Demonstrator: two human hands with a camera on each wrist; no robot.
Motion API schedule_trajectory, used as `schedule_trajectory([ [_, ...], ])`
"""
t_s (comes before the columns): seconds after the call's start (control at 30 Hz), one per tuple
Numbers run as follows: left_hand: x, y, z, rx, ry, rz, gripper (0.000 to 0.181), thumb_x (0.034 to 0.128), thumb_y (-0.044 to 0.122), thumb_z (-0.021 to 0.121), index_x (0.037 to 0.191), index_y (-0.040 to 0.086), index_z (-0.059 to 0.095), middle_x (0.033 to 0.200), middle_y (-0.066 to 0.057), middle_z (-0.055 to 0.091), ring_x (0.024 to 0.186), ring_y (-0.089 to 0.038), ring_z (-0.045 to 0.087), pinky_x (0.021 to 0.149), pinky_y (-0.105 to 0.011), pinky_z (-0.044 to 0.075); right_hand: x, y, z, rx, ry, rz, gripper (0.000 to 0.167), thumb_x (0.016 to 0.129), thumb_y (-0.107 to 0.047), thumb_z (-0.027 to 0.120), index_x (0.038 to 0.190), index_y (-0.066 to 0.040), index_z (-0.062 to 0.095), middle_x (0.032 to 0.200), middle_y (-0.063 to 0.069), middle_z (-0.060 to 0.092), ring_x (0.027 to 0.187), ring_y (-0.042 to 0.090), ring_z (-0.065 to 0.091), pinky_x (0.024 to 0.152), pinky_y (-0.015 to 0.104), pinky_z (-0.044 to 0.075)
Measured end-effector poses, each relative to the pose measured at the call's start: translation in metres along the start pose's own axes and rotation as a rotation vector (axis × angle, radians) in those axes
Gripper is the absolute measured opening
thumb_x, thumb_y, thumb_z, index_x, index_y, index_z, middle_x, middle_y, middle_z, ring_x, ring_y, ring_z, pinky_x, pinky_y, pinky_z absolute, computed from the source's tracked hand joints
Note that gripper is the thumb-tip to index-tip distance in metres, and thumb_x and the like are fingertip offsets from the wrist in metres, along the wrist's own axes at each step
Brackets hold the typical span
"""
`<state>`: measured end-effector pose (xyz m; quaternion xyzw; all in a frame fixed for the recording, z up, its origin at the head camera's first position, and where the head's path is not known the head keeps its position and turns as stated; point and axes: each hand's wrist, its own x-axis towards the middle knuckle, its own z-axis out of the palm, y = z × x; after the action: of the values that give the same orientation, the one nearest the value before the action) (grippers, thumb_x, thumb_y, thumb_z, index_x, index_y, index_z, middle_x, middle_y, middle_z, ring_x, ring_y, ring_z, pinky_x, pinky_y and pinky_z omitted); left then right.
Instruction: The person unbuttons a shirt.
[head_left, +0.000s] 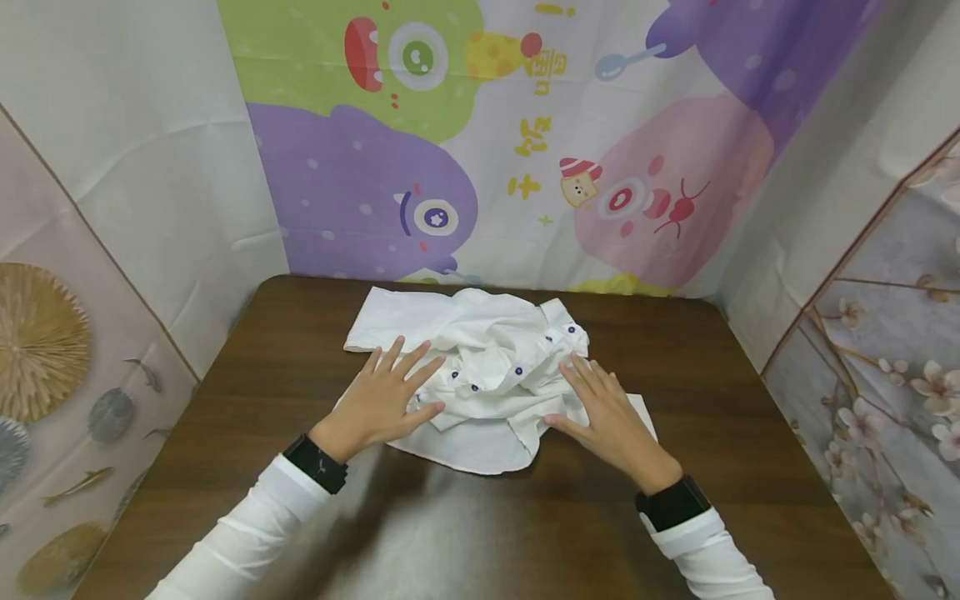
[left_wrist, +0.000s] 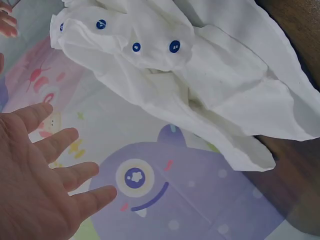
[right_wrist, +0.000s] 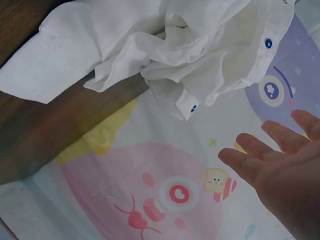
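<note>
A crumpled white shirt (head_left: 480,321) with dark blue buttons lies bunched on the wooden table, its sleeves and hem sticking out at several sides. Over its left part is my left hand (head_left: 375,402), palm down, with fingers spread. My right hand (head_left: 617,417) is over the right part, its fingers straight and apart. In the left wrist view the left hand (left_wrist: 42,175) shows a gap from the shirt (left_wrist: 220,75). The right wrist view likewise has the right hand (right_wrist: 287,172) apart from the cloth (right_wrist: 125,45). Neither hand holds anything.
The brown table (head_left: 480,533) ends at the back against a hanging cloth (head_left: 510,242) printed with cartoon monsters. Patterned fabric panels stand at the left (head_left: 82,333) and right (head_left: 885,350). Each wrist wears a black band (head_left: 315,464).
</note>
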<state>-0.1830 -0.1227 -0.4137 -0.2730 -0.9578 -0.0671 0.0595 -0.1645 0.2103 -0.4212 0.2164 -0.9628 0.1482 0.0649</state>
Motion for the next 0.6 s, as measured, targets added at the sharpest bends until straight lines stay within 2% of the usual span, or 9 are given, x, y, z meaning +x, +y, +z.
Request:
schedule_trajectory([
  [0.33,0.005,-0.008,0.010,-0.059,-0.010,-0.035,0.067,0.0890,0.057,0.043,0.144,0.021,0.034,0.150,-0.007,0.032,0.138,-0.040,0.023,0.108,-0.059,0.021,-0.004,0.001,0.005,0.021,0.043,-0.033,0.073,0.083,-0.047,0.062,0.139,-0.003,0.041,0.146,0.020,0.035,0.135,0.036,0.032,0.107,0.054,0.025],
  [0.6,0.012,-0.015,0.029,-0.121,0.061,-0.026,0.068,0.0854,0.053,0.052,0.140,0.014,0.041,0.144,-0.013,0.041,0.130,-0.042,0.036,0.102,-0.056,0.032,-0.008,-0.001,0.007,0.059,0.018,0.018,0.069,0.085,-0.047,0.061,0.137,-0.005,0.043,0.142,0.020,0.040,0.128,0.041,0.038,0.104,0.057,0.030],
])
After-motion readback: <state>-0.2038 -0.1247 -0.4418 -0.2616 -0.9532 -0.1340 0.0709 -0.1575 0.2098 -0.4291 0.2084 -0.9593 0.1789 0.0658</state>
